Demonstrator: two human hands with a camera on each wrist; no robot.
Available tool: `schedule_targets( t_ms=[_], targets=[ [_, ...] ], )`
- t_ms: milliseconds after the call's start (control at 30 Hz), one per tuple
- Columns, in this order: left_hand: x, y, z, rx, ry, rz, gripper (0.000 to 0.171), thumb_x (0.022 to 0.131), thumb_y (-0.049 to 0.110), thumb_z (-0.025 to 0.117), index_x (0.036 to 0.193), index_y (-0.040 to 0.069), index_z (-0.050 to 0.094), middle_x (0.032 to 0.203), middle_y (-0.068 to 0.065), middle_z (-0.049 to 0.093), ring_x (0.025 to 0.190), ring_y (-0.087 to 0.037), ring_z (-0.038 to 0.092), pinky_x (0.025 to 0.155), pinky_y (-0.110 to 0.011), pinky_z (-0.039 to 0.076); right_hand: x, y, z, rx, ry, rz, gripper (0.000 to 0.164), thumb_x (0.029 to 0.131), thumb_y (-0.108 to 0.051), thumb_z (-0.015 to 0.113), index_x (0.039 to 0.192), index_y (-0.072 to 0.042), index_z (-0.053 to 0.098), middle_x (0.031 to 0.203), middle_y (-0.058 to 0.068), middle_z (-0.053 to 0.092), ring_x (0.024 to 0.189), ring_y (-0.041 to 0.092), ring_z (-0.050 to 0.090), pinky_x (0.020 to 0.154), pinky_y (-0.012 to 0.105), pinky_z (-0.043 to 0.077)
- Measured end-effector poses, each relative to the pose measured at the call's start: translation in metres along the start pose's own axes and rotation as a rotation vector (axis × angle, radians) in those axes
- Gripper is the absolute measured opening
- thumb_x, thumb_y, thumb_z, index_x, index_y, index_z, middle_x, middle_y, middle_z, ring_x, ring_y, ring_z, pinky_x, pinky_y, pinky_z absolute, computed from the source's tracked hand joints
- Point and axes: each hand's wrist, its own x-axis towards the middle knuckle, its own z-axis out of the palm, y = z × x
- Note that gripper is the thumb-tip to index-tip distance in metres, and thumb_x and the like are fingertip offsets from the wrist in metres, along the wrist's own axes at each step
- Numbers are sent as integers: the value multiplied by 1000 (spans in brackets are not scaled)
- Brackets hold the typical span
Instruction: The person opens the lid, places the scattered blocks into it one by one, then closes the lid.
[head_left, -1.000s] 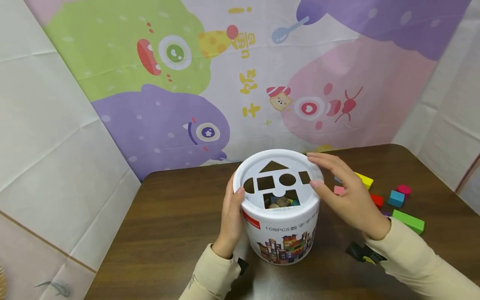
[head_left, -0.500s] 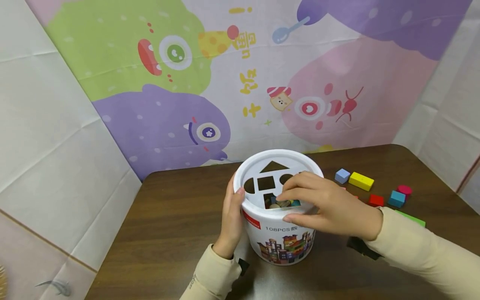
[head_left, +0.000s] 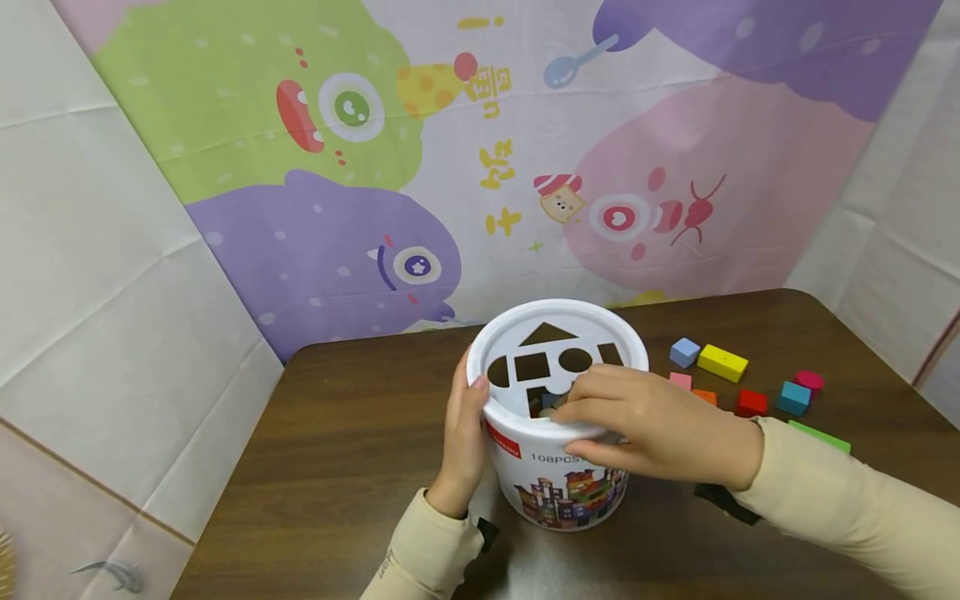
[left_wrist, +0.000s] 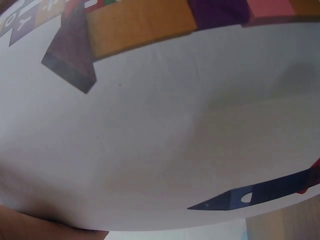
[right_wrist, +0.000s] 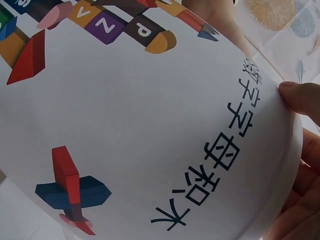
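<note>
White cylindrical bucket [head_left: 553, 471], well apart from the left edge of the brown wooden counter [head_left: 337, 467]; left hand [head_left: 463, 442] gripping its side, right hand [head_left: 648, 423] at a top cutout [head_left: 536, 402], hold indiscernible.

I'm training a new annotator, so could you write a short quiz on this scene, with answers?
1. What colour is the block lying closest to the pale-blue block on the table?
2. True or false: the left hand holds the bucket by its left side.
3. Which opening in the lid does the right hand partly cover: A triangular, B notched, or C semicircular?
Key: 1. Yellow. 2. True. 3. B.
</note>
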Motion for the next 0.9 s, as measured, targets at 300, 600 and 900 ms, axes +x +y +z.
schedule_targets(
  t_ms=[300, 600, 900],
  targets=[
    [0, 0, -1, 2, 9, 1, 51, 92, 23, 34, 141, 12, 32, 140, -9, 40, 126, -26, 38, 103, -28, 33, 0, -1, 1, -23, 45, -76, 24, 85, -23, 63, 105, -9, 65, 94, -2, 61, 84, 9, 52, 77, 24, 46],
    [0, 0, -1, 22, 16, 6, 50, 95, 30, 29, 141, 11, 32, 141, -8, 39, 126, -21, 38, 105, -32, 31, 1, -1, 0, -63, 78, -96, 22, 85, -21, 63, 103, -8, 65, 93, -3, 59, 83, 10, 50, 78, 22, 43],
    [-1, 0, -2, -8, 34, -1, 56, 98, 43, 22, 142, 10, 32, 141, -9, 39, 131, -20, 33, 109, -37, 24, 13, -1, -14, -83, 163, -57, 27, 91, -27, 54, 102, -6, 67, 93, -1, 59, 84, 12, 49, 74, 21, 40]
  ],
)
